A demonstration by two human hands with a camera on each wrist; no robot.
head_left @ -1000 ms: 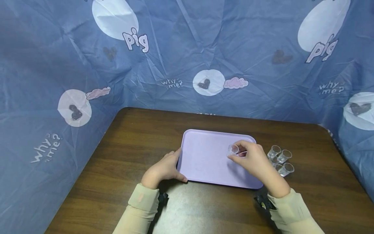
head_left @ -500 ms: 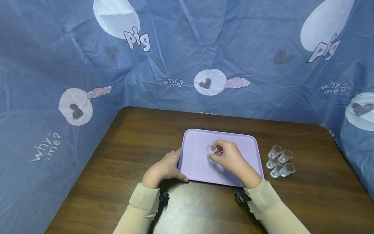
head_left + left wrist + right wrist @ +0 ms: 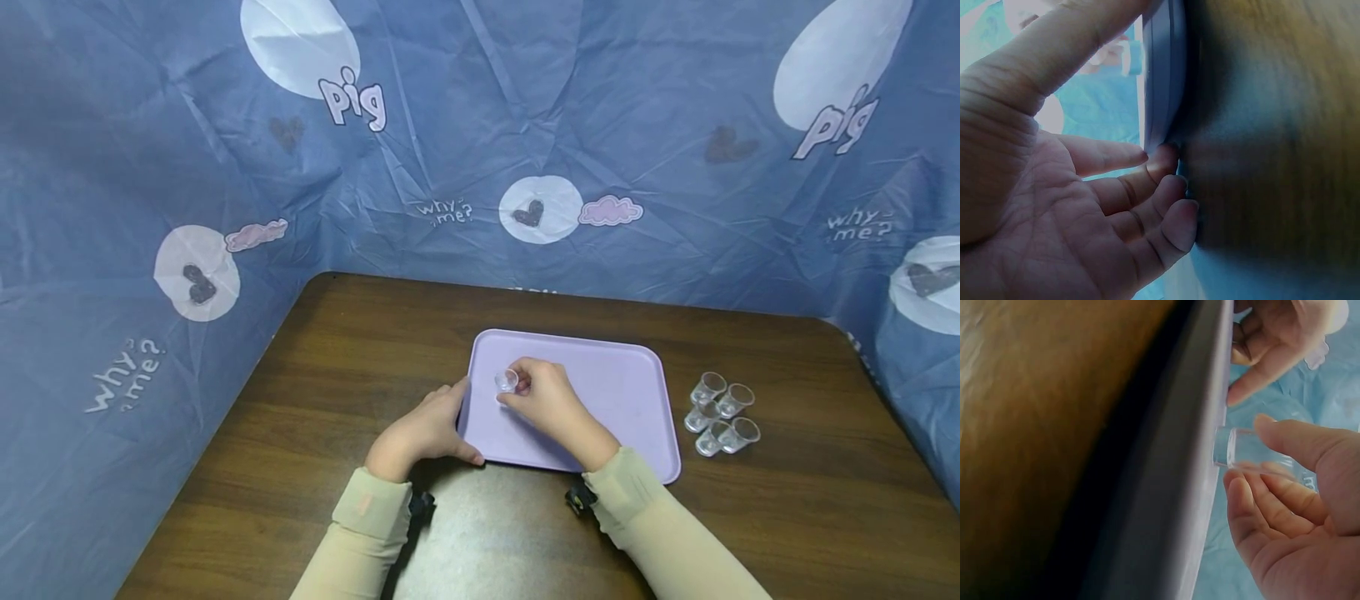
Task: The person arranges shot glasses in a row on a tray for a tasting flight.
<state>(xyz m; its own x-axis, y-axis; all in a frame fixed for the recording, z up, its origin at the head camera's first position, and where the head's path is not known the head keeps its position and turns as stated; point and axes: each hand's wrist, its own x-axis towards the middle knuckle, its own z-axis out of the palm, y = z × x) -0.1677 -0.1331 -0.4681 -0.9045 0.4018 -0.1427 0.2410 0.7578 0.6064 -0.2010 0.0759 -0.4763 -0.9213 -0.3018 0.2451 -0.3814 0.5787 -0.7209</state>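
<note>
head view: your right hand (image 3: 547, 400) pinches a clear cup (image 3: 507, 381) low over the left part of the tray (image 3: 637, 392), while your left hand (image 3: 422, 432) grips the tray's left edge. this looks like the placing step; next, set the cup down upright and let go. four cups (image 3: 722, 412) wait on the table (image 3: 337, 350).

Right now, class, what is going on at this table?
A person's right hand pinches a small clear cup over the left part of a lilac tray. The left hand grips the tray's left edge. More clear cups stand clustered on the wooden table, right of the tray.
</note>
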